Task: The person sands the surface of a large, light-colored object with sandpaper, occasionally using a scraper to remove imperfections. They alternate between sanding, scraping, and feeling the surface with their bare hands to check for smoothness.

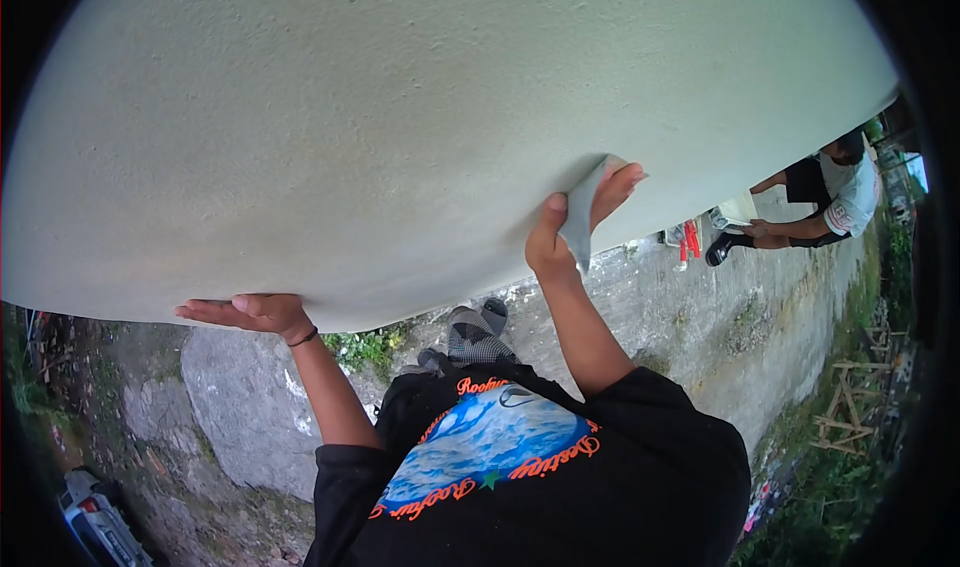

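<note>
A large pale grey, curved panel (400, 117) with a slightly pitted surface fills the upper view. My right hand (555, 232) is closed on a bent grey sheet that looks like sandpaper (582, 217), with the thumb on one side and the fingers on the other. The sheet's upper end meets the panel's surface. Farther left, my left hand (260, 314) lies against the panel's lower edge, fingers stretched out and holding nothing. A dark band circles that wrist.
At the right, another person (845, 192) bends over, holding a pale object (738, 210). Red items (688, 239) lie near that person's shoe. Rough concrete (690, 307) stretches below the panel. A wooden frame (850, 407) stands at the right, and a vehicle (100, 522) is at lower left.
</note>
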